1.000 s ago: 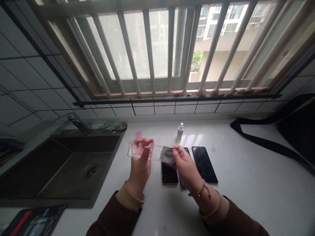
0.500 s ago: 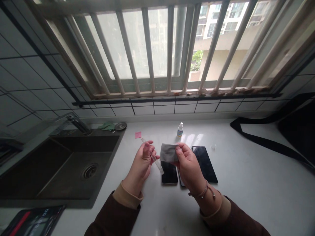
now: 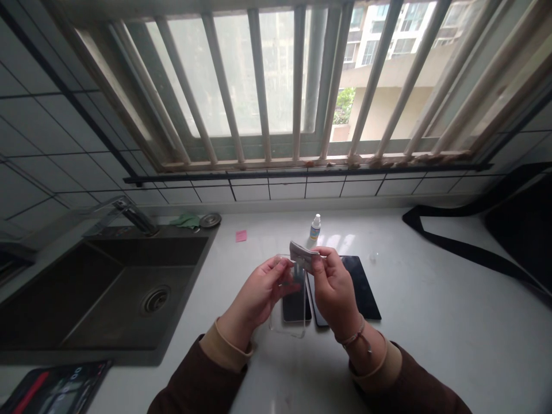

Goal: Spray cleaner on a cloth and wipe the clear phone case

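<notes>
My left hand [image 3: 268, 288] pinches a clear phone case [image 3: 279, 323] by its upper part, its broad face turned up towards me. In my right hand [image 3: 334, 290] is a folded grey cloth [image 3: 302, 254], gripped between thumb and fingers close to the case's top edge. Whether the cloth touches the case I cannot tell. A black phone [image 3: 307, 311] lies on the counter under the case and shows through it. Partly hidden by my right hand are a dark tablet [image 3: 361, 283] and another dark device [image 3: 319, 318].
A small white spray bottle [image 3: 315, 228] stands behind my hands. A pink sticky note [image 3: 241, 236] lies left of it, and a small clear cap [image 3: 374, 256] to the right. The sink [image 3: 206, 253] is at left; a black strap [image 3: 435, 236] lies at right.
My left hand has turned the phone case from edge-on to face-up and brought it nearer the cloth. In my right hand the cloth has tilted and bent, showing less of its face.
</notes>
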`<state>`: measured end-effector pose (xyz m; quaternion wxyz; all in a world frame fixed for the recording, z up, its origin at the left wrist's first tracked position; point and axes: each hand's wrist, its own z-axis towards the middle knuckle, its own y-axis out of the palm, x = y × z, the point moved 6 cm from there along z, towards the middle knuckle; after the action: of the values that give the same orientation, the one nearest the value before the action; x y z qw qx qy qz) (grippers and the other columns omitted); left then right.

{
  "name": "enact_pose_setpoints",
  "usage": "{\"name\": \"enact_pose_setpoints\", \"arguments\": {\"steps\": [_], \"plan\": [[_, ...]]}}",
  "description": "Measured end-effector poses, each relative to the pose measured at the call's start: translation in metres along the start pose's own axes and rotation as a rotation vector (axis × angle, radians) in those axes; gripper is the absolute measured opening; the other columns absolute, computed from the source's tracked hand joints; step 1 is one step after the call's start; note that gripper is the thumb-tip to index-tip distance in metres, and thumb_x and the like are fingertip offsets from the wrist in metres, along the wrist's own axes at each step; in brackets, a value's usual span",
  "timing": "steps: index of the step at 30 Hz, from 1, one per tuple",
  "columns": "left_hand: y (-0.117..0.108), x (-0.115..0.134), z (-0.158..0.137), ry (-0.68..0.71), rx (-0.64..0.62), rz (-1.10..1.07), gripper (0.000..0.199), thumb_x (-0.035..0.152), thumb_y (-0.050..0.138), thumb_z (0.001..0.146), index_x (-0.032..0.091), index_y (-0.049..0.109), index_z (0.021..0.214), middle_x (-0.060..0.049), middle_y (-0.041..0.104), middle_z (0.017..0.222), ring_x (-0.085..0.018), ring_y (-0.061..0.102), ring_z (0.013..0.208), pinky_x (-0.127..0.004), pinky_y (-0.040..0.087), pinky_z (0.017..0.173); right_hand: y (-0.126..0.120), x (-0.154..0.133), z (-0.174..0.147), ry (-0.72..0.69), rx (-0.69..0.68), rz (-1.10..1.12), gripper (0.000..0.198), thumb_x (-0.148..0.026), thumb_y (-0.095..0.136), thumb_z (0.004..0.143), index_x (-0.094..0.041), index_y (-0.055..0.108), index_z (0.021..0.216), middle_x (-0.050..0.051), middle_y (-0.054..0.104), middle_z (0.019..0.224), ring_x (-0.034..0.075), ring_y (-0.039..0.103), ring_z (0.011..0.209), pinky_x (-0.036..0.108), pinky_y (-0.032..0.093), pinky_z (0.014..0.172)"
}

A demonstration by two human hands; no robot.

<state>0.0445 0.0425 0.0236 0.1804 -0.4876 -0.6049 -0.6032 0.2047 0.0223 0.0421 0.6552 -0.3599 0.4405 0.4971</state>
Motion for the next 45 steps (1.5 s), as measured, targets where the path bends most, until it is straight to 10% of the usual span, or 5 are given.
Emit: {"name": "enact_pose_setpoints", "arguments": {"steps": [15, 22, 33, 38, 45], "plan": [[-0.048, 0.035, 0.009, 0.166, 0.415, -0.498, 0.022, 0.034, 0.037, 0.112, 0.019, 0.053, 0.108, -0.027, 0.069, 0.132, -0.036, 0.075, 0.119, -0.054, 0.064, 0.093, 0.024, -0.012, -0.013, -0.137, -0.301, -0.184, 0.018, -0.035, 0.048, 0.112, -0.024, 0.063, 0.114, 0.001, 0.07, 0.08, 0.017, 0.064, 0.065, 0.027, 0.048, 0.064], [-0.032, 0.039, 0.002, 0.162, 0.356, -0.476, 0.042, 0.056, 0.038, 0.109, 0.023, 0.056, 0.127, -0.023, 0.068, 0.13, -0.038, 0.075, 0.112, -0.06, 0.062, 0.091, 0.029, -0.012, -0.017, -0.096, -0.34, -0.154, 0.021, -0.037, 0.049, 0.111, -0.023, 0.064, 0.111, 0.0, 0.065, 0.077, 0.015, 0.059, 0.062, 0.026, 0.046, 0.061], [0.009, 0.006, -0.008, -0.133, -0.064, -0.177, 0.056, 0.055, 0.043, 0.109, 0.029, 0.04, 0.159, -0.018, 0.071, 0.119, -0.033, 0.072, 0.112, -0.055, 0.059, 0.096, -0.011, 0.008, 0.002, 0.027, 0.169, -0.075, 0.027, -0.043, 0.05, 0.11, -0.021, 0.062, 0.12, 0.008, 0.078, 0.098, 0.022, 0.077, 0.082, 0.034, 0.064, 0.074], [0.016, -0.019, -0.009, -0.245, -0.176, -0.161, 0.053, 0.053, 0.041, 0.111, 0.022, 0.056, 0.152, -0.017, 0.071, 0.13, -0.029, 0.069, 0.119, -0.042, 0.059, 0.095, 0.021, -0.017, -0.01, -0.347, -0.155, -0.331, 0.03, -0.019, 0.046, 0.109, -0.025, 0.062, 0.134, 0.01, 0.072, 0.141, 0.025, 0.072, 0.129, 0.041, 0.061, 0.108], [-0.008, 0.009, -0.002, -0.057, 0.116, -0.266, 0.062, 0.053, 0.048, 0.109, 0.029, 0.038, 0.165, -0.016, 0.071, 0.12, -0.03, 0.073, 0.115, -0.049, 0.06, 0.1, 0.053, -0.027, -0.032, -0.582, -0.546, -0.318, 0.046, -0.01, 0.048, 0.106, -0.02, 0.056, 0.15, 0.014, 0.066, 0.15, 0.023, 0.061, 0.143, 0.041, 0.052, 0.121]]}}
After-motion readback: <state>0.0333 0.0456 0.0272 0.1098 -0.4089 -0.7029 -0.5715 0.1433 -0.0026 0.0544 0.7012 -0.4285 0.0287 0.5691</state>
